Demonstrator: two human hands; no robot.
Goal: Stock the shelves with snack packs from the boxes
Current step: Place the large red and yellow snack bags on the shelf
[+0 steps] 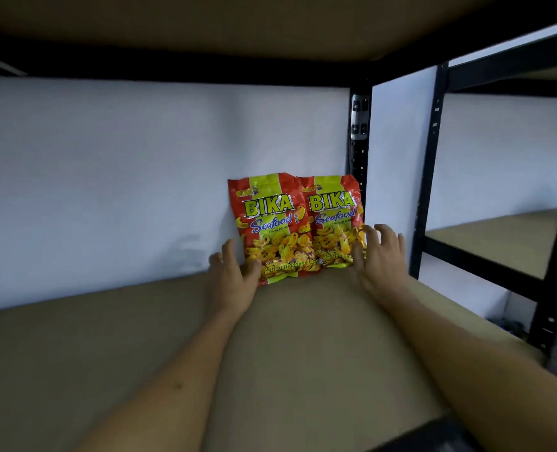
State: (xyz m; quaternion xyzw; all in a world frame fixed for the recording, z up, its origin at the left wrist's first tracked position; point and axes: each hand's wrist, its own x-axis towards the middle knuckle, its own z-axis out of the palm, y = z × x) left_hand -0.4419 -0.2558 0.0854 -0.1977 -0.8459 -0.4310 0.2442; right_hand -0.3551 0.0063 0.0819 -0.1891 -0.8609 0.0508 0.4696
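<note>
Two upright snack packs (298, 228) between left hand (234, 275) and right hand (379, 256).

**Two snack packs at the back of a brown shelf board**

The shelf board (286, 337) is a flat brown panel set in a black metal rack, running back to a pale wall. Two red and yellow Bika Seafood cracker packs stand upright on it at the back right corner, leaning against the wall. The left pack (270, 223) slightly overlaps the right pack (334, 220), whose right edge sits against the rack's black upright post (358, 151). Both labels face forward.
</note>
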